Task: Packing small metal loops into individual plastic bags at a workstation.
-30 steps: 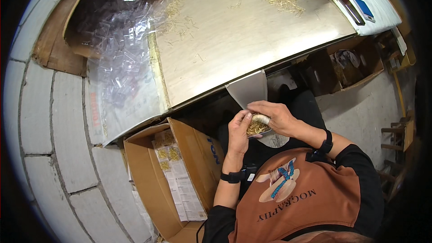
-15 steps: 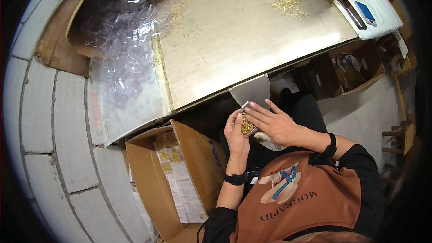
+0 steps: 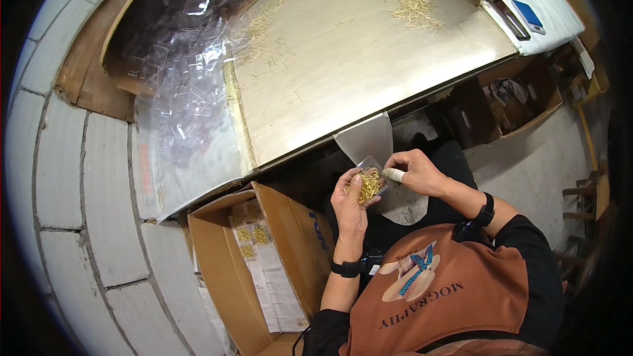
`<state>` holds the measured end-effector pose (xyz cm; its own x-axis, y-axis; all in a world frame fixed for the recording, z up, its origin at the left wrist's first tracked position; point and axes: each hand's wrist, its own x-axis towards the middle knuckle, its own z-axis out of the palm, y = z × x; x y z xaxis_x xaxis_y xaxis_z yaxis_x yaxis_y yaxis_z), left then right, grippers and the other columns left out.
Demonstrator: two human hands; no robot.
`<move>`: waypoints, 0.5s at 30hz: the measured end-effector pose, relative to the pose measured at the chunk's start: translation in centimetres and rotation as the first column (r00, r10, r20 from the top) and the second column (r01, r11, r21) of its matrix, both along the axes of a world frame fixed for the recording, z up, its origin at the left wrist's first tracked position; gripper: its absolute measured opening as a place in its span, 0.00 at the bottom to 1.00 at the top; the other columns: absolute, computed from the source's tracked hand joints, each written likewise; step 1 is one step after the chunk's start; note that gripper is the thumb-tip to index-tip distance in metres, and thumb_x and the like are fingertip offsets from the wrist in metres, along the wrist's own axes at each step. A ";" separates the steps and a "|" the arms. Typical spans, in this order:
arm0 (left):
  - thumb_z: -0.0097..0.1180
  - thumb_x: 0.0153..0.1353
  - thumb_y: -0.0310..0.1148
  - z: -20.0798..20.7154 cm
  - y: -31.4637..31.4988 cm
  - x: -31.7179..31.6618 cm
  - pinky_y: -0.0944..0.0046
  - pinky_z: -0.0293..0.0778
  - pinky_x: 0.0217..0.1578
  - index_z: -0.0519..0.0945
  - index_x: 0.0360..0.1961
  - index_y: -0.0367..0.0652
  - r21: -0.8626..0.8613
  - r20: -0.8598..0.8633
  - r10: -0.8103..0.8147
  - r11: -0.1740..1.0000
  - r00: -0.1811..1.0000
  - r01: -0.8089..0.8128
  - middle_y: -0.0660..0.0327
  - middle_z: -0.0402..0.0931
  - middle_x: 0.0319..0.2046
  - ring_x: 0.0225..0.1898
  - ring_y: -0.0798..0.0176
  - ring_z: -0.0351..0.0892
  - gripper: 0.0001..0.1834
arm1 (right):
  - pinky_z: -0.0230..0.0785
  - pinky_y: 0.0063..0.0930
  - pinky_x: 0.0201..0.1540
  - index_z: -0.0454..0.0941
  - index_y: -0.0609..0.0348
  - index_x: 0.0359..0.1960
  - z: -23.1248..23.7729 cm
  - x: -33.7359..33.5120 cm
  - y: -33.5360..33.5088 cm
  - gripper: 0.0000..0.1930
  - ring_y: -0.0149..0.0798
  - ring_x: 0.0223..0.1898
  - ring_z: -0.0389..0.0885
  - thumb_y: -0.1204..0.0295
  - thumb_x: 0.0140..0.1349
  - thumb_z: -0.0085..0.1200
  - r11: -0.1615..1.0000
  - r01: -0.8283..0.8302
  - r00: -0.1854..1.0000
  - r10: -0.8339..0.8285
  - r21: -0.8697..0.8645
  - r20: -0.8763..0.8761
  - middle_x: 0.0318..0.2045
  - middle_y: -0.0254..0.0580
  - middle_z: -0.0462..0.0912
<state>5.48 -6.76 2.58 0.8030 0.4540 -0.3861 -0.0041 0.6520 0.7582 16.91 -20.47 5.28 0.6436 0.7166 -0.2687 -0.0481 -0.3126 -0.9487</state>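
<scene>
My left hand [image 3: 351, 203] is wrapped round a small clear plastic box [image 3: 371, 163] in front of my lap, its thumb lying over the contents. Many thin gold-coloured metal pins [image 3: 366, 186] fill the box in a tangle. My right hand [image 3: 421, 173] is at the box's right edge, fingers bent and tips drawn together. A pale wrap [image 3: 394, 175] covers part of one of its digits. What lies between those fingertips is too small to make out.
Loose gold pins [image 3: 417, 10] lie scattered over the worktable [image 3: 343, 66]. Clear plastic cases [image 3: 188, 92] spill from a carton at the left. A tall cardboard box [image 3: 280, 250] beside me holds several filled packs. A blue scale [image 3: 528, 17] sits at the far right.
My right hand has lifted off the top of the box and moved to its right edge, its flat fingers now curled. The pins show more openly. My left hand keeps its hold.
</scene>
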 end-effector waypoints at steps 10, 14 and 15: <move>0.53 0.63 0.31 0.7 -0.5 -0.1 0.69 0.81 0.22 0.73 0.46 0.37 0.079 -0.045 -0.004 0.997 0.999 0.008 0.56 0.79 0.36 0.31 0.66 0.82 0.12 | 0.67 0.36 0.31 0.79 0.58 0.28 2.3 -1.4 -0.1 0.06 0.44 0.29 0.75 0.74 0.47 0.59 0.999 -0.032 0.574 0.016 0.003 0.819 0.24 0.39 0.72; 0.52 0.64 0.32 0.0 -0.3 -0.3 0.68 0.82 0.20 0.73 0.45 0.37 0.051 -0.014 -0.079 0.996 0.997 0.080 0.56 0.78 0.35 0.29 0.66 0.81 0.12 | 0.67 0.35 0.34 0.79 0.59 0.29 2.3 -1.1 0.3 0.06 0.43 0.32 0.74 0.75 0.47 0.59 0.994 -0.104 0.624 0.081 -0.020 0.777 0.27 0.39 0.71; 0.50 0.65 0.34 0.1 -0.4 -0.2 0.68 0.82 0.20 0.73 0.45 0.37 0.035 -0.010 -0.077 0.996 0.997 0.077 0.56 0.78 0.34 0.29 0.66 0.81 0.12 | 0.67 0.35 0.35 0.79 0.59 0.29 2.2 -0.9 0.4 0.06 0.43 0.32 0.74 0.76 0.47 0.58 0.996 -0.086 0.614 0.075 -0.028 0.785 0.28 0.40 0.71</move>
